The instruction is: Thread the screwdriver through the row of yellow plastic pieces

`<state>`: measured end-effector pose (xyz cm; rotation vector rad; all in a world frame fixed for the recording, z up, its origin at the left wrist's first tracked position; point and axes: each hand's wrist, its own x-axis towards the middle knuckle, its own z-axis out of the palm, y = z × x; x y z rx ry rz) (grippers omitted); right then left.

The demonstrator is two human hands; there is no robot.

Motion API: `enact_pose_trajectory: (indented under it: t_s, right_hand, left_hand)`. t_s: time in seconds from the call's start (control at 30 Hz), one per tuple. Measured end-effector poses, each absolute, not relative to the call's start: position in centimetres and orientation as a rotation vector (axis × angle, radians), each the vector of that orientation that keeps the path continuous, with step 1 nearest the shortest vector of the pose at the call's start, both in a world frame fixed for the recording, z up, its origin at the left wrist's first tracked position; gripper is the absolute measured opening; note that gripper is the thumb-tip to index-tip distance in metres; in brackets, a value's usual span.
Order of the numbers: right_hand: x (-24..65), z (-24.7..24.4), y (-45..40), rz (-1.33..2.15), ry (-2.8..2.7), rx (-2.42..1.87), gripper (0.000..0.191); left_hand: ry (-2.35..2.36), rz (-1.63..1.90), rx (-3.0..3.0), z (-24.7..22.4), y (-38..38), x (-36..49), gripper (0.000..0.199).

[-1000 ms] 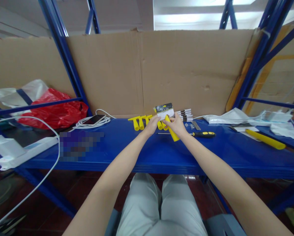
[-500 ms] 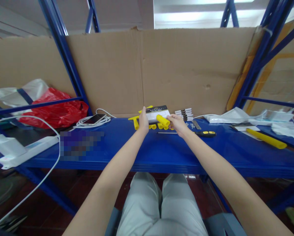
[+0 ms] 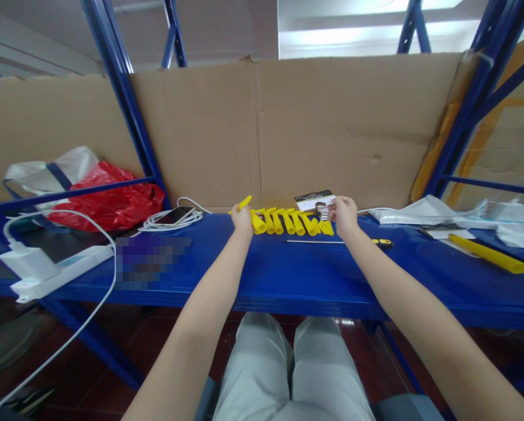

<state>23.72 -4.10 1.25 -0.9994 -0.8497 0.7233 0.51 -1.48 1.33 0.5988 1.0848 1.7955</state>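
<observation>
My left hand (image 3: 242,221) is closed around a yellow plastic piece (image 3: 245,202), whose tip sticks up above the fist. Right beside it, several yellow T-shaped plastic pieces with tubular ends (image 3: 290,223) lie in a row on the blue table. My right hand (image 3: 345,214) pinches the right end of a black-and-white printed card (image 3: 313,201), tilted above the right end of the row. Small white-and-brown strips (image 3: 324,211) show between the card and my right fingers. A screwdriver (image 3: 314,241) lies in front of the row, its black-and-yellow handle partly behind my right forearm.
Cardboard (image 3: 332,128) stands along the back. At left are a red plastic bag (image 3: 113,196), a coiled white cable (image 3: 169,219) on a phone and a power strip (image 3: 64,266). To the right lie a white plastic bag (image 3: 415,210) and a yellow tube (image 3: 488,253).
The card has shifted right, from near my left hand to my right hand. My right hand no longer holds the yellow tube and has moved right. My left hand now grips a yellow piece.
</observation>
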Motion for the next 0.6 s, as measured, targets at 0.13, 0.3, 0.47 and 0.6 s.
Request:
enact_pose_trajectory:
  t_s: [0.13,0.3,0.47,0.6]
  right_hand:
    - [26.0,2.3,-1.9,0.7,-0.763,-1.126,0.016]
    - [27.5,3.0,0.8,0.646,-0.745,-1.274,0.016]
    - [27.8,2.7,2.7,0.632,-0.633,-1.306,0.016]
    - [28.6,2.5,3.2,0.628,-0.575,-1.321,0.013]
  left_hand:
    - [1.044,1.658,0.659,1.4,-2.3,1.6,0.042]
    - [1.022,1.537,0.776,1.1,-2.7,2.5,0.043]
    - [1.012,1.472,0.858,1.0,-2.7,2.7,0.041]
    - [0.996,1.445,0.863,1.0,-2.9,2.9,0.034]
